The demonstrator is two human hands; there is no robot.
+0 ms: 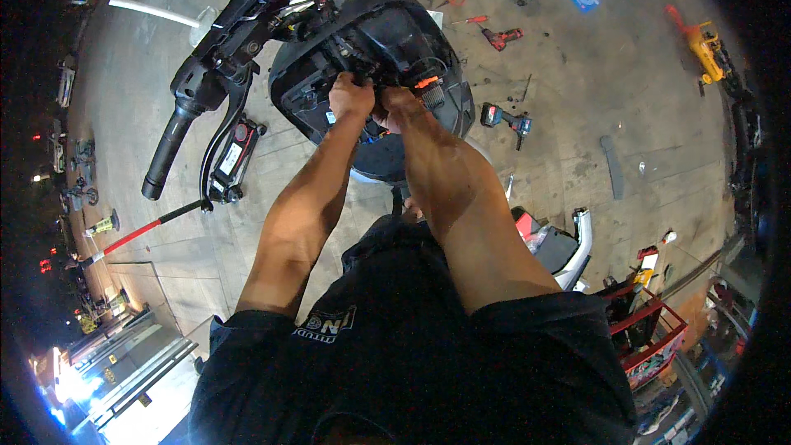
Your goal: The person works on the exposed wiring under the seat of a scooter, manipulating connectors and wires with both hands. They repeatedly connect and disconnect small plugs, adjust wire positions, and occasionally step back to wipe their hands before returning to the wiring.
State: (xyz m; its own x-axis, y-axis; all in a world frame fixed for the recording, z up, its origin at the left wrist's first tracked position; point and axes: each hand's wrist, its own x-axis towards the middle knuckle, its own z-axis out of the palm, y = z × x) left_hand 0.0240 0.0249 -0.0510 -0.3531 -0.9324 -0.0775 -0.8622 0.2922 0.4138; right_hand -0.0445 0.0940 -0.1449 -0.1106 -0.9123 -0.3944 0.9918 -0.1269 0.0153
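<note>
Both arms reach into the opened black body of a scooter or motorcycle (375, 16), where wires and fittings show. My left hand (352, 97) is closed, fingers curled inward, at the left middle of the cavity; what it grips is hidden. Close beside it, my right hand (393, 107) is low among the parts, its fingers out of sight behind the wrist. An orange connector (427, 82) sits just right of my right hand, near a finned metal part (432, 97). To the left extends the handlebar with its black grip (169, 148) and lever (235, 119).
A floor jack (237, 158) with a red handle (132, 239) stands left. On the floor at right lie a cordless drill (507, 121), a red power tool (501, 38), a screwdriver (471, 20), a grey strip (612, 166) and body panels (568, 247). A red cart (659, 338) stands lower right.
</note>
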